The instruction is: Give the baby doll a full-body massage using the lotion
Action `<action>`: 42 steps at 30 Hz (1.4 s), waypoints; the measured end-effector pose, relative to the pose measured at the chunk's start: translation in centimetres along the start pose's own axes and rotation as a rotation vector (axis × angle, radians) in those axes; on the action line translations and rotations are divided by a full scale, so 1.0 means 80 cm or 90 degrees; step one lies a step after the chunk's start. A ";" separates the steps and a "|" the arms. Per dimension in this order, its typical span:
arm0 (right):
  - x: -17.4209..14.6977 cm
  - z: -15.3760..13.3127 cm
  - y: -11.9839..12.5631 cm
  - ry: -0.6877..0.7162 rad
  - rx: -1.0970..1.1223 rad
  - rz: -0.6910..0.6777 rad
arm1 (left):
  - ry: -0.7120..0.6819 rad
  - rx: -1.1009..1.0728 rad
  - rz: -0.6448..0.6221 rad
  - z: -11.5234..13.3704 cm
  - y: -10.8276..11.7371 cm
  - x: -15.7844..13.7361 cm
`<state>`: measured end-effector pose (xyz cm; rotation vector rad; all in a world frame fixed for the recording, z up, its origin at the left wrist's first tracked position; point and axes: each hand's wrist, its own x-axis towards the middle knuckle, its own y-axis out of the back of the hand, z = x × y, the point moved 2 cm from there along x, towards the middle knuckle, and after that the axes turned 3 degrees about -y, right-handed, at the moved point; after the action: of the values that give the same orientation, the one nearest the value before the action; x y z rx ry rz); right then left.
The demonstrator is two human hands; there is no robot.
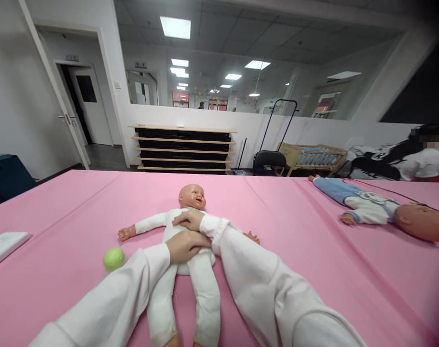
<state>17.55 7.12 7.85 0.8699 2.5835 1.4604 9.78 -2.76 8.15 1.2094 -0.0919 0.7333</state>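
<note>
A baby doll (208,289) with a white cloth body lies on its back on a pink-covered table (75,207), head (190,195) toward the far side. Across its belly lies my left hand (185,246), palm down, fingers extended to the right and tips partly out of sight near my right wrist. My right hand (190,219) rests higher, on the doll's chest, with fingers stretched out toward the left. Both hands touch the cloth, and neither grips it. Beside my left forearm sits a green ball (114,259).
At the right lies another doll (371,202) in blue and white clothes, with a dark cable near it. A white flat object (7,246) is at the left edge. Behind stand a black chair (270,159), a wooden crib (313,156) and a person (427,156).
</note>
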 end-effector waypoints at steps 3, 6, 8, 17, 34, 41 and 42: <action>0.023 0.020 0.009 -0.051 -0.003 0.033 | 0.117 -0.007 0.043 -0.032 0.013 0.007; -0.005 0.030 0.007 -0.056 0.039 0.159 | 0.181 0.036 0.148 -0.052 0.017 -0.031; -0.036 0.025 0.001 -0.038 0.057 0.231 | 0.163 0.068 0.204 -0.047 0.012 -0.059; 0.025 0.000 0.008 -0.061 0.185 0.018 | 0.019 0.006 0.014 -0.015 0.002 0.002; 0.043 0.001 -0.003 -0.049 -0.046 -0.064 | 0.129 -0.006 -0.015 -0.021 0.007 0.004; -0.024 0.019 0.002 -0.087 -0.056 0.159 | 0.172 0.034 0.163 -0.043 0.005 -0.071; -0.034 0.013 -0.001 -0.066 -0.045 0.160 | 0.137 0.036 0.148 -0.034 0.000 -0.077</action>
<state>20.14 6.55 6.56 1.2637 2.4032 1.5070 4.21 -3.25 4.48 1.1771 -0.0341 1.0718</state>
